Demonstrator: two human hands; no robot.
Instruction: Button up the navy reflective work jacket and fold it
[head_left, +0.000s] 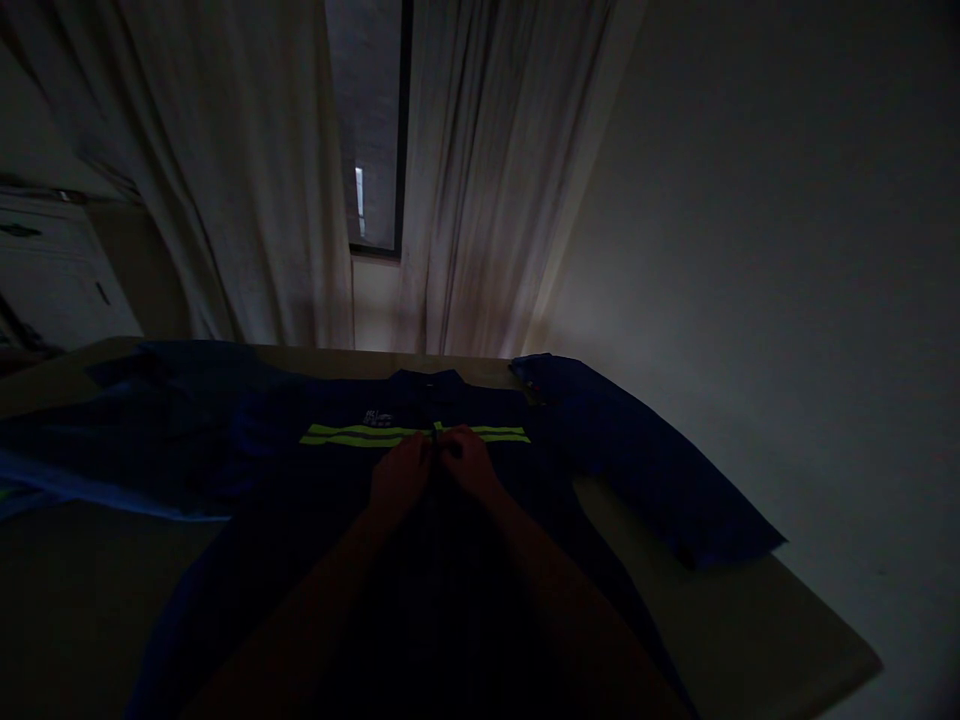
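Observation:
A dark blue work jacket [292, 520] lies spread front side up, its collar at the far end and one sleeve stretched out to the right. Across its chest runs a yellow-green reflective stripe [352, 436], with a small pale print above it on the left. At the middle of the stripe, my left hand [405, 470] and my right hand [466, 460] meet over the front opening. Both have their fingers closed on the jacket's front edges there. Dim light hides the fingertips and any fastener between them.
The jacket rests on a pale table [795, 630] whose right corner is near a wall [787, 300]. More blue clothing [150, 440] is heaped on the left. Behind the table hang long curtains [495, 200] beside a narrow window [371, 130]. A white cabinet [60, 270] stands far left.

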